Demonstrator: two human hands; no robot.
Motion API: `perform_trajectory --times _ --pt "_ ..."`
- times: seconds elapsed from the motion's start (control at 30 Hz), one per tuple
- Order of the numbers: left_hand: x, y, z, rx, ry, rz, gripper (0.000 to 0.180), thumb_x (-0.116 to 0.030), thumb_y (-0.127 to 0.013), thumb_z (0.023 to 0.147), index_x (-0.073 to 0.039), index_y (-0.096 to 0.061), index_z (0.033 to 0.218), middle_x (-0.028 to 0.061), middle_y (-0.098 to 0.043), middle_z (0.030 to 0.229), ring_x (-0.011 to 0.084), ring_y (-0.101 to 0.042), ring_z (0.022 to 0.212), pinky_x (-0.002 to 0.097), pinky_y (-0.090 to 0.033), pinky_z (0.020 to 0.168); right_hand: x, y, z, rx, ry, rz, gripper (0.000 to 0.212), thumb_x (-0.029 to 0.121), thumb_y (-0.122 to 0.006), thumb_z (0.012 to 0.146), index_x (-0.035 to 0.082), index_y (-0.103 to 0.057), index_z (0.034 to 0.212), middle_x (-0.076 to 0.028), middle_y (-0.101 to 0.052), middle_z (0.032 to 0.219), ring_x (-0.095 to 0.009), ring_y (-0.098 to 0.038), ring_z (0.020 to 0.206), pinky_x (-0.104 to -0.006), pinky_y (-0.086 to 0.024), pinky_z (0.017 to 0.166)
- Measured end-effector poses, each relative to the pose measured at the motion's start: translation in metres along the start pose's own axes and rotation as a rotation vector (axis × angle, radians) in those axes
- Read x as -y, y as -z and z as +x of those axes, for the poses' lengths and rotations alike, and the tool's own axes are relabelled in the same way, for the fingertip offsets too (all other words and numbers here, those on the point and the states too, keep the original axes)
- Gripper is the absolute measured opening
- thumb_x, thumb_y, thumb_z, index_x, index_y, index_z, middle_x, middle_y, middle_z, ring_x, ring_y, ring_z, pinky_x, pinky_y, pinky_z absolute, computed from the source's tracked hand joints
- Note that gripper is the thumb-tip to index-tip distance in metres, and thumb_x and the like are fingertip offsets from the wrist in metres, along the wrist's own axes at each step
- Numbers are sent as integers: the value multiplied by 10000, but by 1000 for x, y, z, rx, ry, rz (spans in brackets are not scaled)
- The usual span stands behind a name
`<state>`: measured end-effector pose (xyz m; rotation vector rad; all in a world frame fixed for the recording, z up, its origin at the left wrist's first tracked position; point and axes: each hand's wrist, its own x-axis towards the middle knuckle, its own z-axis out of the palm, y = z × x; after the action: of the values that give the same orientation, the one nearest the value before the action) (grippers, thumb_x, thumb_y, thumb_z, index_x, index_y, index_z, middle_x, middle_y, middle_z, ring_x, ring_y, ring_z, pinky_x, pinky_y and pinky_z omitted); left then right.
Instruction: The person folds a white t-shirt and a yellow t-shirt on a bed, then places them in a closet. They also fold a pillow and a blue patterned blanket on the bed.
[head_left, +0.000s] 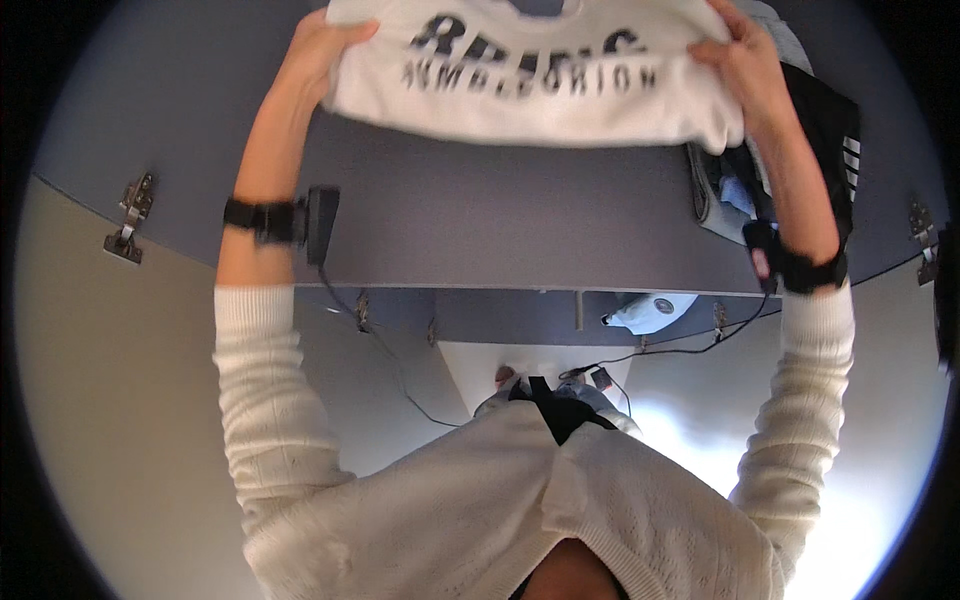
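Stretching between the left fingers (357,32) and the right fingers (709,53), the white printed garment (540,110) is spreading over the gray tabletop (500,215) while both are gripping its opposite ends.

Person wears a cream knit top (440,510), finely perforated; sleeves (270,400) bunched, ending in ribbed cuffs (254,308). Beyond the top's left cuff: black wrist strap (242,214), dark wedge-shaped module (321,226), thin cable (385,352). Beyond its right cuff (818,304): second black strap (812,274), dark module with reddish patch (760,262), dark cord (700,349). Past the top's hem: black fabric (568,412), blue-grey trousers (598,399).
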<state>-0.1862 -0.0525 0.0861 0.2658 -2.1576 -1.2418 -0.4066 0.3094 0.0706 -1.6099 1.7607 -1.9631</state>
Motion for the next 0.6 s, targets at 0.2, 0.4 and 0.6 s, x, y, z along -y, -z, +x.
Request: perform_trajectory --times 0.2,0.4,0.6 --pt "45 -53 79 -18 248 463 752 -364 -746 761 104 -446 1268 289 -534 1221 349 -525 1173 449 -423 985 -85 63 58 -274 -340 -1110 666 348 -702 764 23 -497 1308 -236 -568 1213 -331 -594 1077 -415 -465 936" --pt "104 -105 77 280 24 890 875 -573 -649 759 -140 -318 1443 218 -319 1455 393 -282 1353 472 -280 1091 -172 24 32 72 -143 -1288 829 695 -521 779 161 -401 1401 -189 -328 1446 -377 -362 1304 -504 -326 1051" --pt "149 -132 37 600 86 1078 884 -625 -598 777 -366 -126 1478 180 -84 1537 393 -55 1414 559 -150 1122 -201 -40 3 547 -433 -1318 1024 900 -349 636 364 -111 1476 -126 -73 1546 -399 -60 1409 -746 -112 1008"
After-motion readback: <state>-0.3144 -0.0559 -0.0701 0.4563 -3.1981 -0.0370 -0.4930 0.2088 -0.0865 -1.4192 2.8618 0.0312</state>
